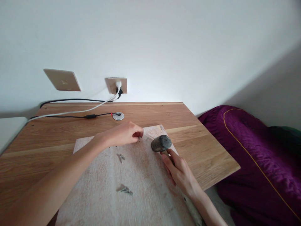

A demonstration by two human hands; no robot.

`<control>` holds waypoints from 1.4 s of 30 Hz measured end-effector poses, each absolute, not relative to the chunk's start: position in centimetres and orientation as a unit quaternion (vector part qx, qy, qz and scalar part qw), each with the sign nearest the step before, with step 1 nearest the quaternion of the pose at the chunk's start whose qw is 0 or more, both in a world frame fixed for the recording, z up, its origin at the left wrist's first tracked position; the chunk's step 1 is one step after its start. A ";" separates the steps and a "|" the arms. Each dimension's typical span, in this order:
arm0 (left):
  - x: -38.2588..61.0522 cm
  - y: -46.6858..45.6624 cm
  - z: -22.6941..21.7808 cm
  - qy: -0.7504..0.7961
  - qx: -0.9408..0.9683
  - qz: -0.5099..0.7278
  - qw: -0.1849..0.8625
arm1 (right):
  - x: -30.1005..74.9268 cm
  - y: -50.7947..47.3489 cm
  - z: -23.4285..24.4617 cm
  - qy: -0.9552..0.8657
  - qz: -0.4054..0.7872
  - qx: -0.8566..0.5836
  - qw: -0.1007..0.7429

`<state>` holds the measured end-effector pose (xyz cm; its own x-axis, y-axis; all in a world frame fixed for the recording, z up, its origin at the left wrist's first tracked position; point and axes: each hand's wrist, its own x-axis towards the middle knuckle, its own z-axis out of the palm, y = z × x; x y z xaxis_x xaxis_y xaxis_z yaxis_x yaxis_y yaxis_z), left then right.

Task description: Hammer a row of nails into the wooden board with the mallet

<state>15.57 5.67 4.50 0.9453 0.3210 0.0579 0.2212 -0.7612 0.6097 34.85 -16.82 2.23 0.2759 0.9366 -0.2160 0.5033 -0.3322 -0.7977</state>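
Observation:
My right hand (176, 166) is closed around the handle of a mallet (161, 143) with a dark, worn cylindrical head. The head hovers over the far right part of a pale, worn wooden board (138, 182). Near the board's far edge, my left hand (129, 133) pinches a small silvery nail, its tip just showing below the fingers. Closer to me on the board lie a small group of nails (121, 157) and another small bunch of nails (125, 190).
Beneath the board is a wooden desk (199, 138) against a white wall. Cables (70, 112) run along its back to a wall socket (116, 85) and through a round grommet (118, 116). A purple cover (237, 150) lies beyond the desk's right edge.

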 end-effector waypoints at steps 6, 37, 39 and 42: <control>15.8 5.7 4.1 0.138 0.934 0.070 0.323 | 34.8 -16.9 2.3 -0.490 0.350 -0.735 0.311; 16.1 5.8 2.6 0.143 0.934 0.084 0.317 | 34.8 -16.7 2.3 -0.494 0.342 -0.737 0.311; 16.0 5.8 2.0 0.152 0.927 0.096 0.328 | 34.8 -16.8 2.1 -0.494 0.340 -0.739 0.308; 15.8 5.6 1.1 0.164 0.914 0.126 0.348 | 34.9 -16.8 2.1 -0.497 0.337 -0.740 0.302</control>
